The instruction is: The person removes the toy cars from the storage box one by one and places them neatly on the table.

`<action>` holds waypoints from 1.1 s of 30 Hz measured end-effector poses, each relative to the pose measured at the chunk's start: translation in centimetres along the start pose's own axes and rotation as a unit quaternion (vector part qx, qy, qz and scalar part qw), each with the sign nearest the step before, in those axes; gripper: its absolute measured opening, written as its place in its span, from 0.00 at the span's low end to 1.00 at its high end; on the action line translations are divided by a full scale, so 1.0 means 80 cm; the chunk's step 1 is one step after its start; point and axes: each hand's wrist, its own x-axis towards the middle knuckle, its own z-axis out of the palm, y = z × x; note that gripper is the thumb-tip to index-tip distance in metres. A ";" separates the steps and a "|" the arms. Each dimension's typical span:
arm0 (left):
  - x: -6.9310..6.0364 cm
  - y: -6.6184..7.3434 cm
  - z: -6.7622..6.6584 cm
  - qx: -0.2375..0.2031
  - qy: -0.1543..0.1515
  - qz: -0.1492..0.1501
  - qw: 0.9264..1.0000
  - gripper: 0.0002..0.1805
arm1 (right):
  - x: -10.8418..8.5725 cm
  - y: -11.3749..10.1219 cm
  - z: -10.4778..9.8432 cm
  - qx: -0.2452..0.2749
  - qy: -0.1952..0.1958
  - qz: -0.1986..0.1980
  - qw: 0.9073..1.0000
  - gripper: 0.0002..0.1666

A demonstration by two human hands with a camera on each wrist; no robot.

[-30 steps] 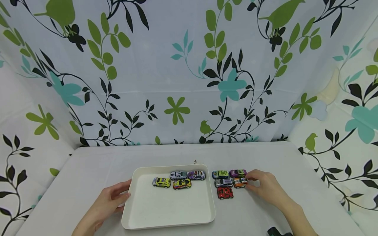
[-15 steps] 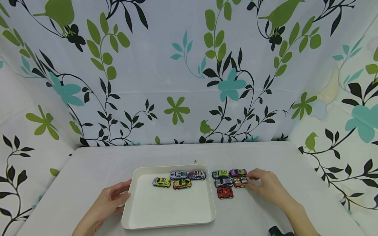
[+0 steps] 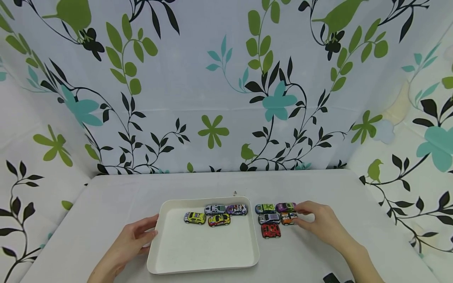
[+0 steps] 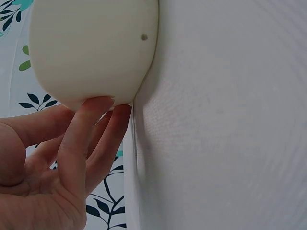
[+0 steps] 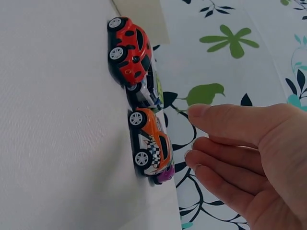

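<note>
Your left hand (image 3: pixel 129 239) rests loosely extended fingertips against the outer wall of the shallow, white, plastic-looking rectangular tray (image 3: pixel 201 253), which bears four multicoloured toy cars (image 3: pixel 219 220). Your right hand (image 3: pixel 320 222), thumb and fingers apart, stands beside the orange toy car with checkered flank (image 5: pixel 152 143) and the glossy purple toy car (image 3: pixel 285 206), right of the tray; contact cannot be told. The step is probably positioning these cars; lifting one would call for a closer pinch.

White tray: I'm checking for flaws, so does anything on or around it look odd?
Two things: a dark spot or hole on the white tray in the left wrist view, and a brownish fleck on the table just beyond the tray's far edge. Both break plain surfaces.
</note>
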 end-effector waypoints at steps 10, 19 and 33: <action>0.001 0.001 0.000 0.008 -0.005 0.000 1.000 0.31 | -0.001 -0.021 -0.001 0.015 -0.017 0.004 1.000 0.19; 0.002 0.001 -0.001 0.013 -0.001 -0.004 1.000 0.32 | 0.003 -0.042 0.003 0.052 -0.021 -0.007 0.998 0.20; 0.001 0.001 -0.002 0.005 -0.005 -0.002 1.000 0.32 | 0.003 -0.074 0.016 0.086 -0.027 -0.022 0.996 0.17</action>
